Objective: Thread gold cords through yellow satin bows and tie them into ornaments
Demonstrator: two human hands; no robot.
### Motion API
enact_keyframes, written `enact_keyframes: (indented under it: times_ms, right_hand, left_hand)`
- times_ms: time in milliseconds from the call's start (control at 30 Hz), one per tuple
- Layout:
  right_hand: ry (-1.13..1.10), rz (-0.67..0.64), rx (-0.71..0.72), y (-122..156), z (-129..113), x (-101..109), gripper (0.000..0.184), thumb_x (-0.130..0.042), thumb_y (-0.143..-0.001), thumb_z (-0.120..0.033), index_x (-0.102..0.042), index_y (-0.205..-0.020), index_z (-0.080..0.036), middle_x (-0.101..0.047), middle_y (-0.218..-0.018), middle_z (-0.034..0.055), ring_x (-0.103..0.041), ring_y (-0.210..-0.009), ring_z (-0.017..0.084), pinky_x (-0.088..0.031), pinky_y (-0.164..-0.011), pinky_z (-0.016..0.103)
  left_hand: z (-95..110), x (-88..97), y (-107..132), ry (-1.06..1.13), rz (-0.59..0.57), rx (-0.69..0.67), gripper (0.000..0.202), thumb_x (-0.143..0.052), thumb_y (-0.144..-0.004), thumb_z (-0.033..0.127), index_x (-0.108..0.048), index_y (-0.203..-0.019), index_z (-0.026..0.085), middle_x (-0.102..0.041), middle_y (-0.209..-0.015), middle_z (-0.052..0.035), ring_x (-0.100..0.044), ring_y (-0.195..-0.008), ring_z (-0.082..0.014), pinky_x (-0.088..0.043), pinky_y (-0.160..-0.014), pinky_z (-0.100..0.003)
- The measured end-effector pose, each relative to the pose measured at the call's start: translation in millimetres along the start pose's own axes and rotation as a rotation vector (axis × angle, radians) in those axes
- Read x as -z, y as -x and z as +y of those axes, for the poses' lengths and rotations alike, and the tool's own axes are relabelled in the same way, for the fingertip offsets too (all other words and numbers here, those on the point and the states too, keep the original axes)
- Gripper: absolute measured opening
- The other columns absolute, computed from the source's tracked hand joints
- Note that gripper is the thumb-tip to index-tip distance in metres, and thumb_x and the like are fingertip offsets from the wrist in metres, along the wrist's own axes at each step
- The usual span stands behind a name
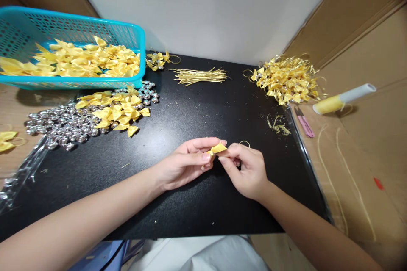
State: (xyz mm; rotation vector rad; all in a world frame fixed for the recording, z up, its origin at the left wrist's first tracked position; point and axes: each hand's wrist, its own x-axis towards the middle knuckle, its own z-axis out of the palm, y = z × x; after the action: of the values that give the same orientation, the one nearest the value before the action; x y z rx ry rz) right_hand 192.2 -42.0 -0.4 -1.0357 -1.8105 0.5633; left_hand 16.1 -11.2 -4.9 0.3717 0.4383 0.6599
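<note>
Both hands meet over the black mat point(178, 194), near its front. My left hand point(186, 165) pinches a small yellow ribbon bow point(218, 148) between thumb and fingers. My right hand point(246, 169) is closed in a pinch against the same bow, and a thin gold wire loop point(244, 142) sticks up behind its fingers. A loose heap of yellow bows point(114, 110) lies at the left of the mat, beside a pile of silver beads point(63, 125). A bundle of gold wires point(200, 76) lies at the back.
A turquoise basket point(79, 29) full of yellow bows stands at the back left. A heap of finished bows with gold loops point(288, 78) lies at the back right. Pink snips point(304, 123), a spool of yellow thread point(343, 99) and wire scraps point(278, 125) lie to the right.
</note>
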Motion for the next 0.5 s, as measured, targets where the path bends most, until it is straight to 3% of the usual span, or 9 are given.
enact_keyframes:
  times_ms: [500]
  right_hand:
    - [0.022, -0.002, 0.003, 0.2, 0.4, -0.6, 0.014, -0.055, -0.086, -0.013, -0.056, -0.072, -0.019, -0.046, -0.055, -0.0052, -0.041, -0.046, 0.007, -0.037, -0.047, 0.021]
  left_hand:
    - [-0.8, 0.0, 0.1, -0.003, -0.001, 0.002, 0.027, -0.082, -0.065, 0.010, -0.078, -0.091, 0.019, -0.076, -0.094, -0.0016, -0.056, -0.058, -0.0012, -0.046, -0.057, -0.010]
